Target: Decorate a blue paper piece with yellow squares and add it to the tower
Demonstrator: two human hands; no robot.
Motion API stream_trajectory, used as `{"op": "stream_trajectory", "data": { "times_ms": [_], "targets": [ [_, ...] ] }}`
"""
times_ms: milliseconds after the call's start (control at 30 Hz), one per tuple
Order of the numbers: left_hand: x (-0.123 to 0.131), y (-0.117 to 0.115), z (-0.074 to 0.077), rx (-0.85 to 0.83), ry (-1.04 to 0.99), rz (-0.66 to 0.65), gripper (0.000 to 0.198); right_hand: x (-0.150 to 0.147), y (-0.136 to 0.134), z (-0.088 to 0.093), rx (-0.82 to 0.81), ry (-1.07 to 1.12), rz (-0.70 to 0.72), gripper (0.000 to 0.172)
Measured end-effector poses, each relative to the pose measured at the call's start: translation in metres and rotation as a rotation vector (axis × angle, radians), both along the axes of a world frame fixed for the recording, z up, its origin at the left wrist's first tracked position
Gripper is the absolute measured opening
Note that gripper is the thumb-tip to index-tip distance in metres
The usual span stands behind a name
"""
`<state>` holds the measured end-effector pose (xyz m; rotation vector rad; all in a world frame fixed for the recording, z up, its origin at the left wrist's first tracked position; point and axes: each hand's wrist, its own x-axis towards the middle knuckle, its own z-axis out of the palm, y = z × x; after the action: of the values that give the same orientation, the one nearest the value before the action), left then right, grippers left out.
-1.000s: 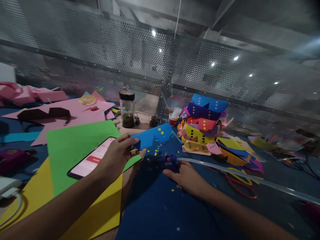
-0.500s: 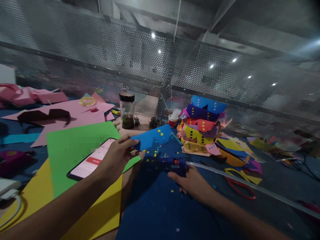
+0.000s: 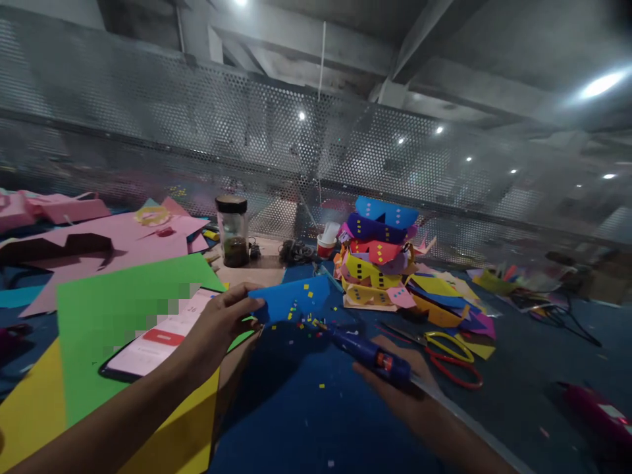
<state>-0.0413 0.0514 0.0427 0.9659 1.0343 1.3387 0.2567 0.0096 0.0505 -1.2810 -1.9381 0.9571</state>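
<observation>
My left hand point(image 3: 220, 326) pinches the left end of a blue paper cutout point(image 3: 293, 301) dotted with small yellow squares and holds it just above the dark blue sheet point(image 3: 296, 408). My right hand point(image 3: 402, 388) grips a blue glue gun point(image 3: 368, 352) with a clear glue stick trailing behind; its nozzle points toward the lower edge of the cutout. Tiny yellow paper squares lie scattered under the cutout.
A phone point(image 3: 148, 339) lies lit on a green sheet point(image 3: 118, 309) over yellow paper point(image 3: 29, 408). A jar point(image 3: 233, 222), a cup point(image 3: 326, 243), a stack of coloured cutouts point(image 3: 380, 253), scissors point(image 3: 451, 352) and pink paper point(image 3: 123, 240) surround the spot. A perforated metal wall stands behind.
My right hand has lifted the glue gun off the table and turned its nozzle toward the cutout. The left hand keeps holding the cutout. The view has shifted to the right.
</observation>
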Motion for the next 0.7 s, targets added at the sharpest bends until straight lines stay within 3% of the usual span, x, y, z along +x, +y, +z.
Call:
{"op": "stream_trajectory", "data": {
  "times_ms": [167, 367, 700],
  "targets": [
    [-0.001, 0.002, -0.002, 0.009, 0.057, -0.027, 0.014, 0.003, 0.005, -0.001, 0.243, -0.181, -0.048, 0.021],
    [0.001, 0.0, 0.001, 0.02, 0.109, -0.053, 0.01, 0.008, 0.007, 0.002, 0.325, -0.263, 0.042, 0.012],
    [0.003, -0.002, 0.003, 0.012, 0.097, -0.066, 0.014, 0.011, 0.012, -0.007, 0.348, -0.358, -0.008, 0.018]
  ]
}}
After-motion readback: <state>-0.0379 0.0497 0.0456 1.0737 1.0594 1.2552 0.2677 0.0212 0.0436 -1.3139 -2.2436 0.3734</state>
